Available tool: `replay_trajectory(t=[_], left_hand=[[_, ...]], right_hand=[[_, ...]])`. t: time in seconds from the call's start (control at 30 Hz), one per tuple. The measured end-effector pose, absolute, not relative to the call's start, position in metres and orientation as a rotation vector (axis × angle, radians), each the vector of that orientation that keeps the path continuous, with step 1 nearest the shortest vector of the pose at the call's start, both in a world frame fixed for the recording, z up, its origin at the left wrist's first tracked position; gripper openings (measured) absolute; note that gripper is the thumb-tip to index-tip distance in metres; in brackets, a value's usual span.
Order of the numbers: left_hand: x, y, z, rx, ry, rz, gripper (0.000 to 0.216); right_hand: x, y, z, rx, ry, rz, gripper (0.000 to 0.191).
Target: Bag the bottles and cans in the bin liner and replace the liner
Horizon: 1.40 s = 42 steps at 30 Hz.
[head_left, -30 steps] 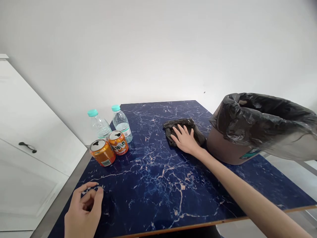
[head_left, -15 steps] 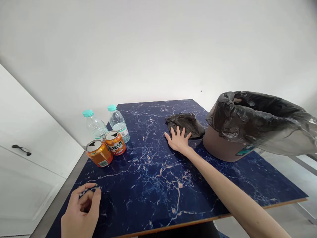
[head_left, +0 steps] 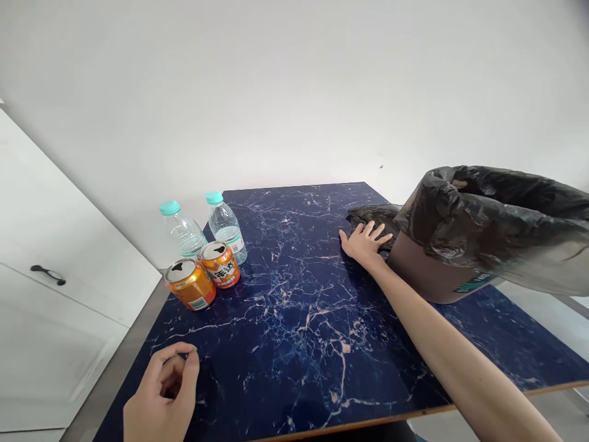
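My right hand [head_left: 365, 241] lies flat with fingers spread against a crumpled black plastic bag [head_left: 370, 215] on the dark blue marbled table [head_left: 294, 319]. The bag sits partly behind a brown bin [head_left: 427, 273] lined with a black bag [head_left: 497, 221] at the table's right. My left hand [head_left: 161, 396] rests at the near left corner of the table, fingers curled loosely toward the thumb, with nothing seen in them.
Two orange drink cans [head_left: 191, 283] [head_left: 221, 264] stand at the table's left, with two clear water bottles with teal caps [head_left: 181, 228] [head_left: 225, 226] just behind them. A white cabinet with a dark handle [head_left: 48, 274] stands at the left. A white wall runs behind the table.
My right hand has slid the black bag to the right and back, up against the bin. My left hand has stayed curled at the near left corner.
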<state>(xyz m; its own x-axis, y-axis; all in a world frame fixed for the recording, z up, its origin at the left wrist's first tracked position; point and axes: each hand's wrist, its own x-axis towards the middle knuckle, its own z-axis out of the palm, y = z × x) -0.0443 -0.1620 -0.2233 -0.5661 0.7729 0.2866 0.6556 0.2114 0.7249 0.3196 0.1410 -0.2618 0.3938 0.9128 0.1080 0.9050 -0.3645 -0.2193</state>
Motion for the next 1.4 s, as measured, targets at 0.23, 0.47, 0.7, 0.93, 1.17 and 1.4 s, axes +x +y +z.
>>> replay_trajectory(t=[0.23, 0.47, 0.7, 0.93, 1.17, 1.4], left_hand=[[-0.044, -0.162, -0.225, 1.427, 2.326, 1.249, 0.040], [-0.041, -0.160, -0.222, 1.455, 2.338, 1.226, 0.038], [-0.040, -0.161, -0.219, 1.463, 2.323, 1.201, 0.041], [-0.034, -0.161, -0.213, 1.472, 2.343, 1.196, 0.039], [-0.040, -0.162, -0.215, 1.494, 2.344, 1.096, 0.032], [-0.031, -0.163, -0.211, 1.494, 2.356, 1.130, 0.029]], right_hand=[[0.306, 0.117, -0.258, -2.344, -1.821, 0.273, 0.093], [0.315, 0.102, -0.252, -2.403, -1.751, 0.208, 0.086], [0.312, -0.003, -0.173, -1.679, -2.343, -0.257, 0.070], [0.368, -0.062, -0.078, -1.515, -1.960, -0.610, 0.067], [0.438, -0.037, -0.086, -1.768, -1.737, -0.734, 0.065], [0.429, -0.046, -0.086, -1.598, -1.824, -0.682, 0.050]])
